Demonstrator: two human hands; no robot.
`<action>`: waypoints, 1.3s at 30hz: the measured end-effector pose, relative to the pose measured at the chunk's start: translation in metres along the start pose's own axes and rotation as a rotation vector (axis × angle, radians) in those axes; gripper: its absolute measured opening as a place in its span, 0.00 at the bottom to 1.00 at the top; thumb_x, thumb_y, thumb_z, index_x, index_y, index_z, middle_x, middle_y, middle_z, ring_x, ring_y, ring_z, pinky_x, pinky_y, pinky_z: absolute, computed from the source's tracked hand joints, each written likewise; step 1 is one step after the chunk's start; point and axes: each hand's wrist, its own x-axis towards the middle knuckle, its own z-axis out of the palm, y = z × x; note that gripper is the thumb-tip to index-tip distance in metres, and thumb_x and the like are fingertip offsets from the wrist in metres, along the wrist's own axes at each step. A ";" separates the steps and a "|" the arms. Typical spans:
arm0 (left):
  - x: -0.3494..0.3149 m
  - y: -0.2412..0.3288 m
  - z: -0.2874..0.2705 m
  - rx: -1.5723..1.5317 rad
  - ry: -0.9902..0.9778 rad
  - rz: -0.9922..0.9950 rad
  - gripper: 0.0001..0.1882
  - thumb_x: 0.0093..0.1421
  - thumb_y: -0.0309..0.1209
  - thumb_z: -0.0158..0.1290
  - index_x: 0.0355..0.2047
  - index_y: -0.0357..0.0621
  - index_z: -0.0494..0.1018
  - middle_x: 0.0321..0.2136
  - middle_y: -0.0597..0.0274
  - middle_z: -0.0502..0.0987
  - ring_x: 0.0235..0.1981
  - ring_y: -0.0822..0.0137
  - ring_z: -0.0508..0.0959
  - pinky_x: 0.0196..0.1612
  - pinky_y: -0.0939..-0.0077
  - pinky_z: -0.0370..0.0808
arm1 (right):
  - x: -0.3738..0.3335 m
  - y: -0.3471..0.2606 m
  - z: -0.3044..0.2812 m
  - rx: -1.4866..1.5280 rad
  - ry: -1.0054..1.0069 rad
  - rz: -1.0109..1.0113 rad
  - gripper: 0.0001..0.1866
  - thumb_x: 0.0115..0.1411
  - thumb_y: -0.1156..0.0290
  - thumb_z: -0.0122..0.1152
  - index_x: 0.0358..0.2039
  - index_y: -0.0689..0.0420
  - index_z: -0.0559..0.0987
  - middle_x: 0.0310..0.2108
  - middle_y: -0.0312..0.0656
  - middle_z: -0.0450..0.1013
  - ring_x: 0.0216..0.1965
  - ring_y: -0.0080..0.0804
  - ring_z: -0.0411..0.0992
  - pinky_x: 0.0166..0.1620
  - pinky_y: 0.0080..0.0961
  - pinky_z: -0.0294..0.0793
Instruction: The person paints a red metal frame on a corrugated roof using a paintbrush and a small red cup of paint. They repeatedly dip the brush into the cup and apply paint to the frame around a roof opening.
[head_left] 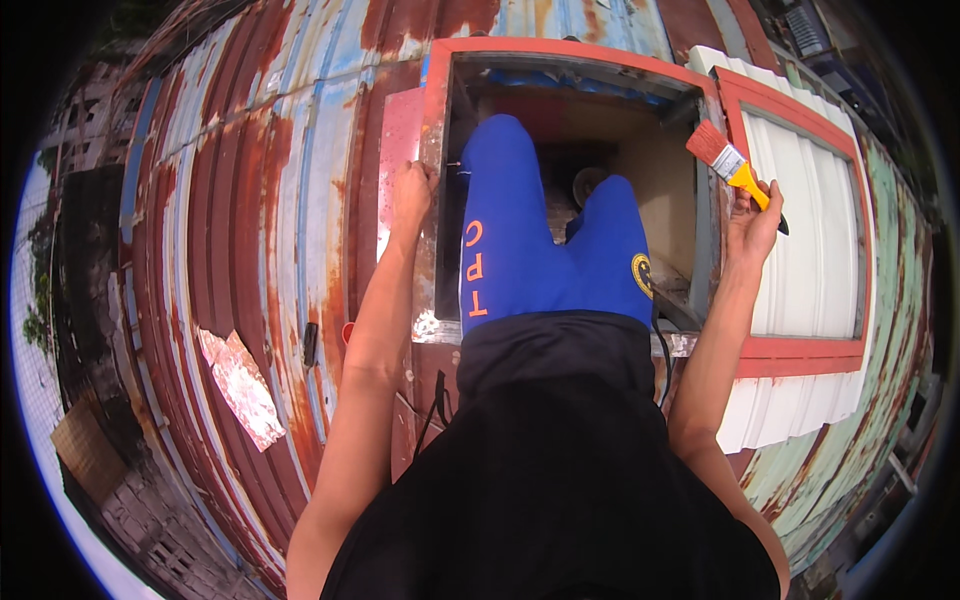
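Note:
My right hand (pixel 752 225) is closed round the yellow handle of a paintbrush (pixel 744 178). The brush points up and left, and its bristles are coated red. It hangs over the right side of an open hatch frame (pixel 575 48), which is red along the far side and bare grey metal lower down. At the left side of that frame, my left hand (pixel 414 190) is curled closed beside a red-painted sheet (pixel 400 130). Whatever its fingers hold, if anything, is hidden. My legs (pixel 520 230), in blue trousers, are inside the opening.
A red-framed hatch cover (pixel 800 357) with white corrugated sheet lies on the right. Rusty corrugated roofing (pixel 240 250) spreads to the left, bearing a paint-smeared scrap (pixel 243 388) and a small black object (pixel 310 344). Part of a round red rim (pixel 347 333) shows by my left forearm.

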 end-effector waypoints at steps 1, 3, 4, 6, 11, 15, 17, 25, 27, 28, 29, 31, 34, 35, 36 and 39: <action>0.001 0.001 -0.004 0.056 -0.011 0.025 0.10 0.61 0.30 0.61 0.36 0.33 0.81 0.37 0.41 0.79 0.43 0.44 0.80 0.49 0.53 0.77 | 0.000 0.000 0.001 0.000 0.003 0.005 0.18 0.76 0.60 0.52 0.45 0.65 0.73 0.46 0.51 0.78 0.30 0.23 0.75 0.32 0.13 0.79; 0.002 0.007 -0.010 0.221 -0.045 0.110 0.10 0.61 0.29 0.60 0.35 0.32 0.80 0.37 0.43 0.79 0.43 0.45 0.80 0.50 0.54 0.77 | 0.001 -0.001 0.002 0.004 -0.003 0.004 0.18 0.76 0.60 0.52 0.45 0.66 0.73 0.46 0.51 0.78 0.31 0.23 0.75 0.33 0.14 0.79; 0.001 0.015 -0.013 0.325 -0.068 0.173 0.09 0.61 0.29 0.60 0.35 0.32 0.80 0.36 0.44 0.79 0.43 0.46 0.79 0.50 0.54 0.77 | 0.001 -0.001 0.000 0.004 -0.004 -0.001 0.18 0.76 0.60 0.52 0.45 0.66 0.73 0.46 0.51 0.78 0.31 0.23 0.75 0.33 0.14 0.78; 0.003 0.022 -0.008 0.448 -0.061 0.218 0.09 0.61 0.28 0.59 0.35 0.32 0.79 0.36 0.45 0.79 0.43 0.47 0.79 0.50 0.56 0.77 | 0.002 -0.001 -0.005 0.005 0.009 -0.009 0.18 0.76 0.60 0.52 0.45 0.65 0.73 0.46 0.51 0.78 0.31 0.23 0.75 0.33 0.14 0.78; -0.005 0.010 0.011 0.381 0.025 0.068 0.15 0.59 0.31 0.62 0.39 0.28 0.76 0.38 0.39 0.77 0.44 0.41 0.78 0.51 0.52 0.78 | 0.003 0.000 -0.004 0.020 0.019 -0.002 0.17 0.76 0.60 0.52 0.44 0.65 0.74 0.46 0.51 0.78 0.31 0.22 0.74 0.33 0.14 0.78; -0.004 0.015 0.014 0.394 0.016 0.113 0.13 0.60 0.29 0.60 0.39 0.29 0.76 0.38 0.39 0.77 0.44 0.42 0.78 0.50 0.52 0.77 | 0.004 -0.003 -0.010 0.026 0.021 -0.008 0.17 0.76 0.60 0.51 0.44 0.65 0.74 0.47 0.52 0.78 0.31 0.22 0.74 0.33 0.13 0.78; -0.006 0.010 0.017 0.353 0.056 0.070 0.13 0.60 0.28 0.60 0.40 0.29 0.76 0.39 0.39 0.77 0.44 0.42 0.77 0.51 0.52 0.76 | 0.004 -0.003 -0.008 0.028 0.018 -0.003 0.17 0.76 0.60 0.51 0.44 0.65 0.74 0.47 0.52 0.78 0.31 0.22 0.74 0.33 0.13 0.77; -0.005 0.005 0.015 0.277 -0.010 0.075 0.18 0.59 0.32 0.65 0.42 0.32 0.75 0.41 0.42 0.75 0.47 0.44 0.76 0.53 0.54 0.74 | 0.003 -0.003 -0.007 0.008 0.013 -0.013 0.19 0.77 0.60 0.50 0.45 0.67 0.74 0.47 0.52 0.78 0.32 0.22 0.74 0.34 0.14 0.78; -0.004 0.007 0.013 0.241 -0.014 0.072 0.18 0.58 0.32 0.66 0.42 0.33 0.75 0.41 0.43 0.75 0.47 0.44 0.76 0.53 0.54 0.74 | 0.002 -0.004 -0.008 0.002 0.022 -0.018 0.19 0.77 0.60 0.50 0.45 0.67 0.74 0.47 0.53 0.78 0.32 0.23 0.74 0.34 0.14 0.78; -0.004 0.003 0.014 0.216 -0.001 0.053 0.18 0.58 0.32 0.66 0.42 0.33 0.75 0.41 0.43 0.76 0.47 0.43 0.76 0.53 0.53 0.74 | 0.002 -0.003 -0.007 0.001 0.022 -0.018 0.19 0.77 0.60 0.50 0.45 0.67 0.74 0.47 0.53 0.78 0.32 0.23 0.74 0.34 0.14 0.78; -0.004 0.000 0.015 0.190 0.010 0.035 0.18 0.58 0.33 0.66 0.42 0.33 0.76 0.41 0.43 0.76 0.46 0.43 0.76 0.53 0.52 0.74 | 0.002 -0.003 -0.007 0.002 0.018 -0.018 0.19 0.77 0.60 0.50 0.44 0.67 0.74 0.47 0.53 0.78 0.32 0.23 0.74 0.34 0.14 0.78; -0.002 -0.011 0.013 0.096 0.019 0.080 0.14 0.60 0.30 0.62 0.40 0.31 0.75 0.38 0.39 0.76 0.43 0.39 0.77 0.50 0.48 0.74 | 0.003 -0.004 -0.006 0.004 0.011 -0.021 0.19 0.76 0.60 0.51 0.44 0.67 0.74 0.48 0.53 0.78 0.32 0.23 0.74 0.34 0.14 0.78; 0.000 -0.017 0.015 0.057 0.034 0.113 0.12 0.61 0.28 0.60 0.38 0.30 0.75 0.35 0.36 0.77 0.40 0.38 0.77 0.49 0.47 0.75 | 0.005 -0.004 -0.006 0.012 0.003 -0.021 0.18 0.76 0.60 0.51 0.43 0.66 0.73 0.49 0.54 0.77 0.32 0.23 0.74 0.34 0.14 0.78; 0.000 -0.018 0.016 0.062 0.039 0.119 0.11 0.61 0.28 0.59 0.38 0.30 0.75 0.34 0.36 0.77 0.40 0.38 0.77 0.49 0.47 0.75 | 0.005 -0.004 -0.007 0.014 0.003 -0.022 0.18 0.76 0.60 0.51 0.43 0.66 0.73 0.49 0.54 0.77 0.32 0.23 0.74 0.34 0.14 0.78; 0.001 -0.018 0.016 0.064 0.041 0.121 0.11 0.61 0.28 0.59 0.38 0.30 0.75 0.35 0.36 0.77 0.40 0.38 0.77 0.49 0.47 0.75 | 0.006 -0.005 -0.007 0.017 0.003 -0.022 0.18 0.76 0.60 0.51 0.43 0.66 0.73 0.49 0.54 0.77 0.32 0.23 0.74 0.34 0.14 0.78; 0.000 -0.018 0.017 0.059 0.033 0.136 0.12 0.61 0.28 0.59 0.38 0.29 0.75 0.35 0.36 0.77 0.41 0.38 0.77 0.49 0.47 0.75 | 0.004 -0.005 -0.004 0.012 0.017 -0.024 0.18 0.77 0.60 0.51 0.43 0.66 0.73 0.49 0.55 0.77 0.32 0.24 0.74 0.34 0.14 0.78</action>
